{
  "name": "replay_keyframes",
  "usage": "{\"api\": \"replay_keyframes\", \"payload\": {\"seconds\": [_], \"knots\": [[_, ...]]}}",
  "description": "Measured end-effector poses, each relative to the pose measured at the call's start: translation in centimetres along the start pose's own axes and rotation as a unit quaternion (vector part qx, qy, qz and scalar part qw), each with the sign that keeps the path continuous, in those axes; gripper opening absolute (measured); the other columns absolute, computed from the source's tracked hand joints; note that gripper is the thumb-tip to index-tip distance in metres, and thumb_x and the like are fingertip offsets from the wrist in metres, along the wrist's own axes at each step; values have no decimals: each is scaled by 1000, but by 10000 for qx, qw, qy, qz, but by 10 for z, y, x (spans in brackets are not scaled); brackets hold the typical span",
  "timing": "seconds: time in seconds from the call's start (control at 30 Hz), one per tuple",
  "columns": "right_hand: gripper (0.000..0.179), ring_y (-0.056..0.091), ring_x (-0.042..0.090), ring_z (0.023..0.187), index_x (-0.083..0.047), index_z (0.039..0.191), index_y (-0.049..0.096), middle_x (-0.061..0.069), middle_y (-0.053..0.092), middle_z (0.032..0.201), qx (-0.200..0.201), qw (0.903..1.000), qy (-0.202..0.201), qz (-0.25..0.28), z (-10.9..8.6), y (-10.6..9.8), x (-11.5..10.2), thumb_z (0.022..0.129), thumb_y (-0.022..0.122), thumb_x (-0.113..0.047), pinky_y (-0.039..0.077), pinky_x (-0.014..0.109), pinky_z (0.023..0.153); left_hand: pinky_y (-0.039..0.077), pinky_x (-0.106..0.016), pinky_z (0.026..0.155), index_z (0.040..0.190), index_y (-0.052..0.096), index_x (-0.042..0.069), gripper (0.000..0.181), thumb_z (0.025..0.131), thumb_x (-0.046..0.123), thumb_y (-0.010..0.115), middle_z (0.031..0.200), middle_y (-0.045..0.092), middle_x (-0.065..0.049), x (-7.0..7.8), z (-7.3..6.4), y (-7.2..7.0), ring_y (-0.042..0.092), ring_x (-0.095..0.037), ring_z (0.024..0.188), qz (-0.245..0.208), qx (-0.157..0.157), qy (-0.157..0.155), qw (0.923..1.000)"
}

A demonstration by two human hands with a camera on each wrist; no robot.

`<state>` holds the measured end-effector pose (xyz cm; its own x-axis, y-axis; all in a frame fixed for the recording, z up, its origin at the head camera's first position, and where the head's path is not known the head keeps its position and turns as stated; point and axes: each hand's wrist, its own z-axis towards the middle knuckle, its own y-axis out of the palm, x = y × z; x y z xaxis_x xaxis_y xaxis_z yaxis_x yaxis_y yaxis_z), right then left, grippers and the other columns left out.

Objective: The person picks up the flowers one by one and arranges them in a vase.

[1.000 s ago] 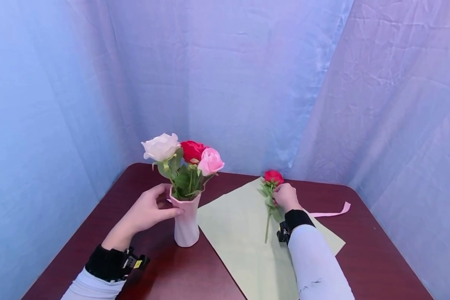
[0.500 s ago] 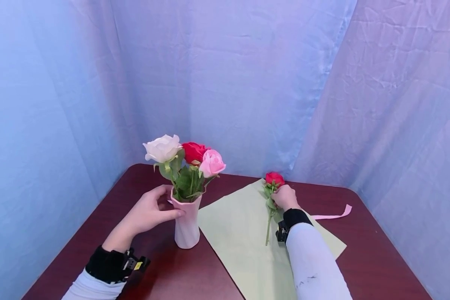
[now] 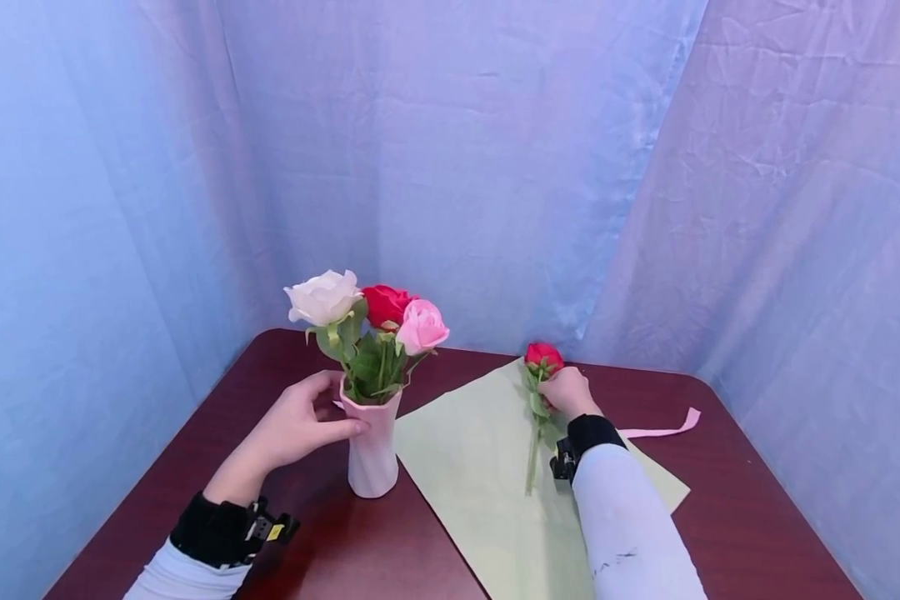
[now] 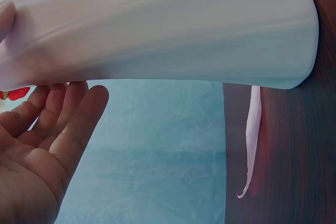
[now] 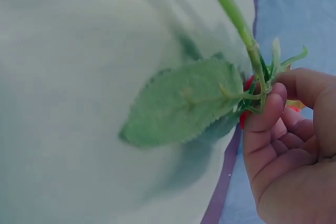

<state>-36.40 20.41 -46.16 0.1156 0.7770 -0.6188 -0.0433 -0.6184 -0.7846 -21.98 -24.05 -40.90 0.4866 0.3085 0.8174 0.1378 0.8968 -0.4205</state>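
Note:
A pinkish-white vase (image 3: pixel 373 450) stands upright on the table, with a white rose (image 3: pixel 323 297), a red rose (image 3: pixel 387 306) and a pink rose (image 3: pixel 422 326) in it. My left hand (image 3: pixel 292 421) holds it near the rim from the left, thumb on the near side; in the left wrist view its fingers touch the vase wall (image 4: pixel 173 30). Over the pale green paper, my right hand (image 3: pixel 567 392) pinches the stem of a single red rose (image 3: pixel 543 357) below the bloom. In the right wrist view a leaf (image 5: pixel 184 103) hangs beside the pinched stem (image 5: pixel 231 11), its shadow on the paper.
The sheet of pale green paper (image 3: pixel 472 492) lies flat on the dark red table (image 3: pixel 765 533), right of the vase. A pink ribbon (image 3: pixel 663 432) sticks out past the paper's right side. Blue-purple curtains (image 3: pixel 450 167) hang behind and at both sides.
The single red rose in my right hand has shifted slightly left, and its stem end is now blurred. My left hand stays at the vase.

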Motion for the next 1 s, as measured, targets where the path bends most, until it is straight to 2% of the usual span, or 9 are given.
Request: {"api": "replay_keyframes", "payload": {"seconds": [0.17,0.3,0.4,0.7,0.9,1.0], "knots": [[26,61,15,48,-4,63,65,5,60,52,-161,9972,173,707,0,-6,-5,88,61,-9,54,28,53,60,-32,81,121,62,3,51,80,14,89,110,67,-7,-2,-1,-1,69,-21,95,22,14,38,10000],[16,63,15,50,5,79,70,8,63,58,-266,9876,361,1502,-1,-12,-9,88,60,-5,60,35,58,60,-32,81,121,62,3,50,80,14,89,109,67,-8,-2,-1,-1,69,-21,95,14,18,52,10000],[17,66,15,53,10,93,69,10,66,63,-307,9811,385,1871,-3,-16,-11,88,59,-3,62,39,64,60,-34,81,120,62,3,50,80,14,89,109,67,-8,-2,0,-1,68,-22,95,11,14,47,10000],[24,68,14,60,15,108,65,12,69,70,-429,9655,50,2567,-13,-30,-25,95,60,-5,61,31,63,60,-39,83,121,61,2,51,79,12,89,110,66,-8,-2,1,0,68,-22,96,-36,1,19,10000],[32,72,17,74,11,122,63,16,71,90,-520,9602,-128,2742,-19,-37,-28,101,61,-14,61,33,74,60,-43,83,122,61,2,52,80,13,89,110,66,-9,-2,1,0,69,-23,96,-19,-7,29,10000],[35,73,20,80,11,126,60,20,70,99,-508,9537,-235,2957,-23,-40,-28,102,61,-14,61,35,77,60,-41,83,123,61,2,52,80,14,89,111,67,-9,-2,1,0,69,-22,96,13,-17,33,10000]]}}
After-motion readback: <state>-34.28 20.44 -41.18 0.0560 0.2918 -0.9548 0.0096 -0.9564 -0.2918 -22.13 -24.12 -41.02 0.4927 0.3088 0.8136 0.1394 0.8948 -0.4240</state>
